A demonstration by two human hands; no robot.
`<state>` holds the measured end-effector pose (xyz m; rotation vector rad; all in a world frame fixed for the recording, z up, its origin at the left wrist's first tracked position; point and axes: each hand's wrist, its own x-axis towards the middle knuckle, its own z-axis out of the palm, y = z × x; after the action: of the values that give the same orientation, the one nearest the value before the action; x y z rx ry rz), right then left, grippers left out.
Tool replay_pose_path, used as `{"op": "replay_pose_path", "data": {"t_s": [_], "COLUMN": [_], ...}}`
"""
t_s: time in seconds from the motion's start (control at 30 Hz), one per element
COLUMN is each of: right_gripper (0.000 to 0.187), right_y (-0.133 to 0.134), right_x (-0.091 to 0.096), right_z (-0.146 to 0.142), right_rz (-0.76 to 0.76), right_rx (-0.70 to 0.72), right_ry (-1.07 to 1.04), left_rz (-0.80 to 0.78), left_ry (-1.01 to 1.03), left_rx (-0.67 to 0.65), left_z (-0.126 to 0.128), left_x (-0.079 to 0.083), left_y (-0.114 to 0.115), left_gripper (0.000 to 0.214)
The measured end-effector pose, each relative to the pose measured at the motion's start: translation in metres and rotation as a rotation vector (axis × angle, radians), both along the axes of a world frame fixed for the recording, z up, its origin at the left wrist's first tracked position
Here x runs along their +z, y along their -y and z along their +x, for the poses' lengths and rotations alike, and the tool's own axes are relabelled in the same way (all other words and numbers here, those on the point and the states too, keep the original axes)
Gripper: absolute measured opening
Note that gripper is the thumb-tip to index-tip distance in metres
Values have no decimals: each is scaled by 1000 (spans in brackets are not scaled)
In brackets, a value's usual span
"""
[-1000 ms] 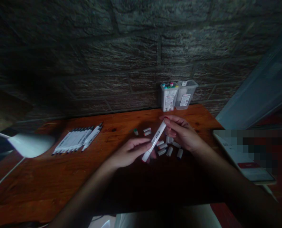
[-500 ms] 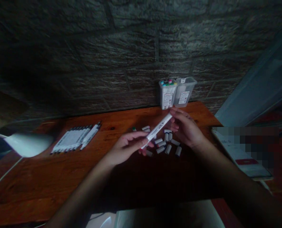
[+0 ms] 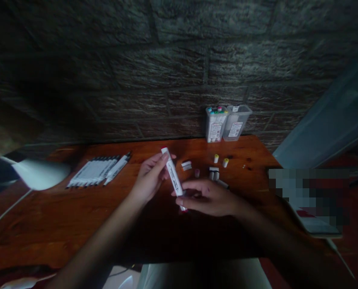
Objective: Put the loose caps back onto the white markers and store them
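Both my hands grip one white marker (image 3: 173, 175) with red ends, tilted above the table. My left hand (image 3: 150, 176) pinches its upper end between thumb and fingers. Lower down, my right hand (image 3: 207, 197) closes around the other end, where a red tip shows below the thumb. Several short marker caps lie behind my right hand: two with yellow ends (image 3: 216, 158), a white pair (image 3: 186, 165) near the middle, and a few white ones (image 3: 214, 173) partly hidden by that hand.
A row of white markers with dark ends (image 3: 94, 170) lies at the left. Against the brick wall stand a clear box of markers (image 3: 216, 126) and another clear box (image 3: 237, 124). A white lamp (image 3: 43, 174) is far left; a partly blurred flat object (image 3: 314, 216) lies right.
The marker has swung from leaning right to leaning left. My right hand has come down to its lower end, while my left hand now holds the upper end. Yellow-ended caps now show.
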<state>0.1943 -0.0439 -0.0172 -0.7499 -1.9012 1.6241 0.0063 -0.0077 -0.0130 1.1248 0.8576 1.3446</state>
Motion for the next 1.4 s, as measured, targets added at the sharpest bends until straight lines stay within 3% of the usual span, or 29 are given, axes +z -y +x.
{"op": "replay_pose_path", "data": {"t_s": [0.2, 0.43, 0.57, 0.67, 0.77, 0.83, 1.07, 1.23, 1.4], "right_gripper": [25, 28, 34, 33, 33, 39, 33, 37, 39], "right_y": [5, 7, 2, -5, -12, -18, -49, -101, -155], "right_x": [4, 2, 0, 1, 3, 3, 19, 60, 97], "right_z": [-2, -4, -4, 1, 10, 16, 46, 75, 91], "right_rz": [-140, -168, -239, -229, -169, -112, 197, 522, 594], "right_rx": [15, -13, -106, -238, -409, -515, -893, -1133, -1215], "right_ry": [9, 3, -56, -120, -174, -211, -283, -240, -40], "left_rz": [31, 121, 142, 124, 139, 233, 380, 417, 419], "left_ry": [-51, -143, -199, -180, -271, -430, -798, -797, -813], "left_rx": [10, -14, -50, 64, 319, 421, 375, 368, 358], "left_z": [-1, -3, -4, -9, -20, -27, -33, -34, -37], "left_x": [-4, -6, -7, -9, -13, -18, -28, -25, -24], "left_y": [-1, 0, -1, -11, -23, -29, -31, -30, -31], "left_gripper": [35, 33, 40, 49, 45, 40, 32, 30, 31]}}
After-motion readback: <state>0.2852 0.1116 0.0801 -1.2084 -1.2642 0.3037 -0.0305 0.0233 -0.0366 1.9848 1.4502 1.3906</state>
